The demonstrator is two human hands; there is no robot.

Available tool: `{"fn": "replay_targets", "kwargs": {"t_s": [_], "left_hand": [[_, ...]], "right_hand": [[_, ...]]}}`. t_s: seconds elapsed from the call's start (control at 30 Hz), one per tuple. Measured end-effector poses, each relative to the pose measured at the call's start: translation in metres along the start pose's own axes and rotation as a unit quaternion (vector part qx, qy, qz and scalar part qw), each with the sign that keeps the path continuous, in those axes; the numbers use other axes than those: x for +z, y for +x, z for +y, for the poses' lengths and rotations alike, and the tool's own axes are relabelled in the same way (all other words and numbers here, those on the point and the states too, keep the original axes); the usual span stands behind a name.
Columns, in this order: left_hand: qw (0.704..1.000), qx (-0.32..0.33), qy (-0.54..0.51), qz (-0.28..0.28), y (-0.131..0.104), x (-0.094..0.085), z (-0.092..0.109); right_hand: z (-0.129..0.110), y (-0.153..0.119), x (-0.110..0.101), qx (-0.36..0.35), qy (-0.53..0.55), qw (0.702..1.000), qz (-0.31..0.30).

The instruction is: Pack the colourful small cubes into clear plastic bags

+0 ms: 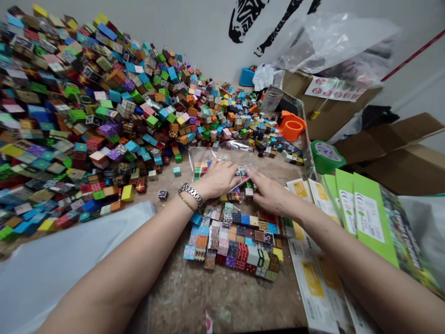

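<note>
A clear plastic bag [205, 155] lies flat on the table with small patterned cubes [200, 169] in it. My left hand [219, 178], with a metal watch at the wrist, rests palm down over the bag, fingers stretched out. At the bag's right side, the fingers of my right hand [269, 192] bend around the edge of some cubes [249, 191]; its fingertips are partly hidden. Just below both hands sits a block of cubes packed together in rows [243, 250], in many colours and prints.
A large heap of loose cubes [104, 106] fills the left and back. White plastic sheets [79, 260] lie at front left. On the right are printed cards [318, 278], green boxes [375, 218], a green tape roll [327, 155], an orange tape holder [291, 126] and cardboard boxes [392, 162].
</note>
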State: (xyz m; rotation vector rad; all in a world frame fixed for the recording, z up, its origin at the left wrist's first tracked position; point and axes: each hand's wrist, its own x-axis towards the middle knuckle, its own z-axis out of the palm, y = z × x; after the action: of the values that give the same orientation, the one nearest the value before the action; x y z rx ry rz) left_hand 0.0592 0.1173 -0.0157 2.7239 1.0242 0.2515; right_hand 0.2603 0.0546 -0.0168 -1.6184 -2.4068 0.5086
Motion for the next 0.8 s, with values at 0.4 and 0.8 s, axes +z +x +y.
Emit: {"fn": "replay_targets", "kwargs": {"t_s": [0.4,0.8], "left_hand": [[1.000,-0.012,-0.010,-0.021,-0.0003,-0.0037,0.0021],[1.000,-0.007,-0.010,-0.001,-0.0003,-0.0002,0.0003]], "right_hand": [[-0.0042,-0.0024,-0.0052,-0.005,0.017,1.000,0.003],[-0.0054,0.0036,-0.0041,0.030,0.031,0.999,-0.020]]}}
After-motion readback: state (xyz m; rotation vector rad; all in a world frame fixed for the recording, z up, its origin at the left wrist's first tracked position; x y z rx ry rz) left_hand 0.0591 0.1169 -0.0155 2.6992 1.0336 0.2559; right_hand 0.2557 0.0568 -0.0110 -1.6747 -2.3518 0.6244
